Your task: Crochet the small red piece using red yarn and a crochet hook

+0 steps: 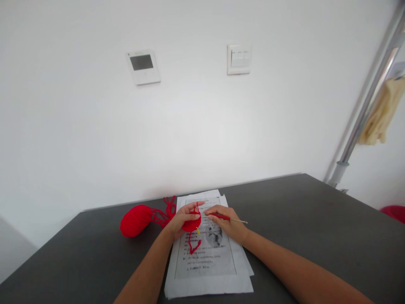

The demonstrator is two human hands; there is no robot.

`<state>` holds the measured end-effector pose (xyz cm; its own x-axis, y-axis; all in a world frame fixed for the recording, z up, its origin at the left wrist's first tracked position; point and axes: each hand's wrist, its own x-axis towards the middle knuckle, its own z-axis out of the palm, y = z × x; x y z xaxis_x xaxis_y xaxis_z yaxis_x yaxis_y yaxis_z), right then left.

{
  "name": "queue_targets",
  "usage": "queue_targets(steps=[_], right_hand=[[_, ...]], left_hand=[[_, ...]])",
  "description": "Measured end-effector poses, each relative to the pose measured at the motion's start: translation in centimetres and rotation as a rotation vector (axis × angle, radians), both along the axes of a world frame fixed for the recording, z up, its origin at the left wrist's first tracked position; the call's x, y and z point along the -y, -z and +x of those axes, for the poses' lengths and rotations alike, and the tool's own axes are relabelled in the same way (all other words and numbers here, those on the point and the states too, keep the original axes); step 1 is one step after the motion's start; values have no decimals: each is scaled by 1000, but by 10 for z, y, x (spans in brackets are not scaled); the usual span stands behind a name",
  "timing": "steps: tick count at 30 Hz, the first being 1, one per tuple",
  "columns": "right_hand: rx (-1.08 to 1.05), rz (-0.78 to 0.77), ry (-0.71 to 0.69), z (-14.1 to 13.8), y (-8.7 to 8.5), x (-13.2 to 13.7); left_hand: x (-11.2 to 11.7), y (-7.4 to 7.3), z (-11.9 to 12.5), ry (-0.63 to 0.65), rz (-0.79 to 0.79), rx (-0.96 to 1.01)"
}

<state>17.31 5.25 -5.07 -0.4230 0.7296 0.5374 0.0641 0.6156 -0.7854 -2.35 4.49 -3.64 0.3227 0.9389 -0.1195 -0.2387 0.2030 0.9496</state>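
My left hand (pixel 182 219) is closed round a small round red crochet piece (pixel 191 224), with red yarn looped over its fingers and a short red tail hanging below. A small yellow marker (pixel 198 231) sits on the piece's edge. My right hand (pixel 227 223) pinches a crochet hook (pixel 228 218) with a red handle and a thin metal shaft that points right. The hook's tip meets the piece between the two hands. A strand of yarn runs left to a red yarn ball (pixel 135 220) on the dark table (pixel 316 228).
Printed paper sheets (pixel 207 261) lie under my hands, with text and a grey picture. On the white wall hang a control panel (pixel 143 66) and a light switch (pixel 238 58). A metal pole (pixel 367 105) with cream cloth (pixel 383 112) stands at right.
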Motion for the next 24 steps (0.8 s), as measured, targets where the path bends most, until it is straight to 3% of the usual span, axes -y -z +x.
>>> queue_targets(steps=[9,16,24], right_hand=[[29,-12,-98,2,-7,-1],[-70,-134,-72,-1,-8,0],[-37,-119,-154,3,-12,-2]], left_hand=[[-2,2,-8,41,4,42],[-6,8,-10,74,-20,-15],[-7,11,-13,81,-25,23]])
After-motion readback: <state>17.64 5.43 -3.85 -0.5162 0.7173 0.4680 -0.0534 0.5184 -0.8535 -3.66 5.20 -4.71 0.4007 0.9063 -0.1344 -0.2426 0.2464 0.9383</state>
